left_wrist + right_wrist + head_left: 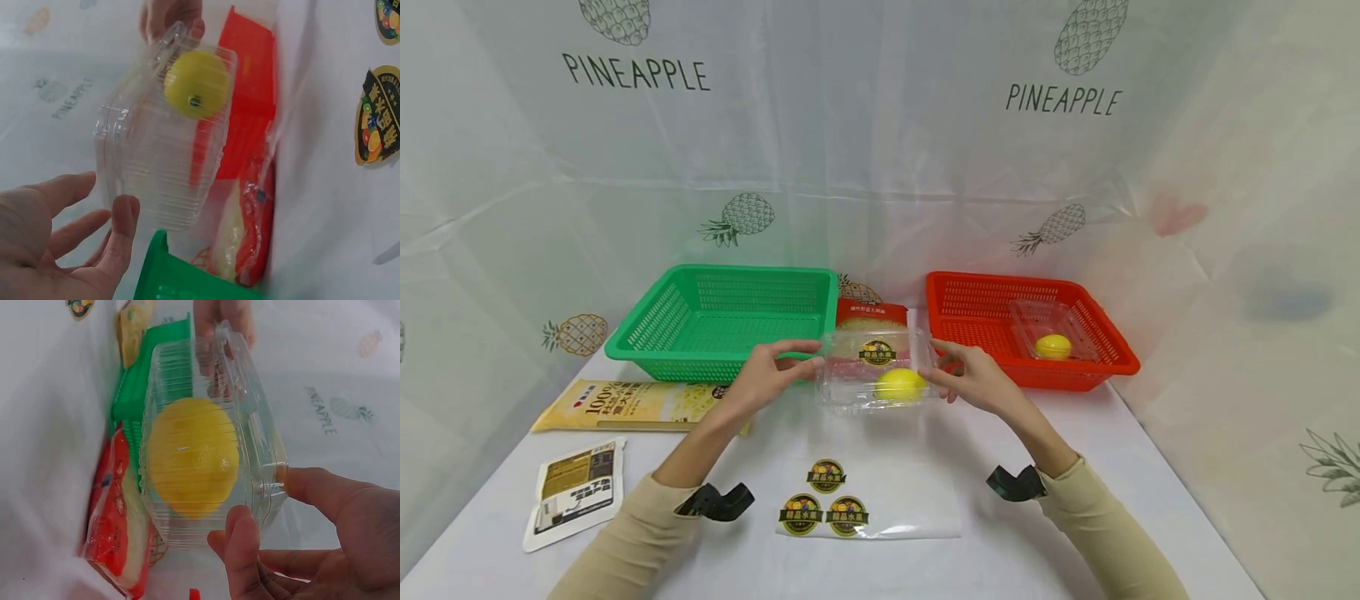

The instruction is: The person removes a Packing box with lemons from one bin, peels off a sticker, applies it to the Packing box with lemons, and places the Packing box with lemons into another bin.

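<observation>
A clear plastic clamshell box (pixel 850 392) is held up above the table, its lid closed. Inside it lies a yellow lemon (pixel 899 386), toward the right end. A round black-and-gold sticker (pixel 877 352) sits on the lid. My left hand (pixel 772 375) holds the box's left end at the rim, with thumb and fingertips. At the opposite end, my right hand (pixel 973 379) pinches the rim between thumb and fingers, as the right wrist view shows. Below the box, a white sticker sheet (pixel 913 500) carries several matching round stickers (pixel 826 476).
A green basket (pixel 722 367) stands at the back left. The red basket (pixel 1037 377) at the back right holds another clear box (pixel 1026 321) with a lemon. A red packet (pixel 871 313) lies between them. A yellow pasta bag (pixel 625 406) and a white pouch (pixel 576 492) lie left.
</observation>
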`<state>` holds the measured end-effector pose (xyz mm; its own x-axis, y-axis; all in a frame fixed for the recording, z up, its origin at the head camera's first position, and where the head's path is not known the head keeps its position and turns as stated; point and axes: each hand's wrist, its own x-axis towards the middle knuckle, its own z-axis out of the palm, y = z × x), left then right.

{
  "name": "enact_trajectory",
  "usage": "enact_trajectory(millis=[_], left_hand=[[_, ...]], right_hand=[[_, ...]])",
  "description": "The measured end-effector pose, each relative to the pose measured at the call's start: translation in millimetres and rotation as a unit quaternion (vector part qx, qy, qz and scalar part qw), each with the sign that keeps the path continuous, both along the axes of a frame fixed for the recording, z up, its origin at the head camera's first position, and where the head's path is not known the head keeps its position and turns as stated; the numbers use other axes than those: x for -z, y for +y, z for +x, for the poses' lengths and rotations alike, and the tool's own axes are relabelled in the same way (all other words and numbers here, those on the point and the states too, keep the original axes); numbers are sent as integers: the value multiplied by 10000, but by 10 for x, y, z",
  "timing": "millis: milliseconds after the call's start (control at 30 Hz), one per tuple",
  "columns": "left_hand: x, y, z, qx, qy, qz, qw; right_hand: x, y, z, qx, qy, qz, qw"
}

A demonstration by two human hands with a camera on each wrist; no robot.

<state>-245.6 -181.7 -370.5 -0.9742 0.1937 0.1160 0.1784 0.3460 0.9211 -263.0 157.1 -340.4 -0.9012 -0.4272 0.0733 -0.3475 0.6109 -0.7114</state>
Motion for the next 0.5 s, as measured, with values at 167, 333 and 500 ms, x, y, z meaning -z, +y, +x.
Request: enact_trajectory(millis=[167,333,500], left_hand=[[-57,15,-18,-27,5,167,9999],[-120,7,-33,-76,-49,360,9993],[-146,-37,-82,-147,-122,625,9979]], right_hand=[[-32,19,-38,-25,44,-37,10000],[-80,16,-83,-45,127,-106,9999],[-124,-39,-131,-57,227,-53,9997]])
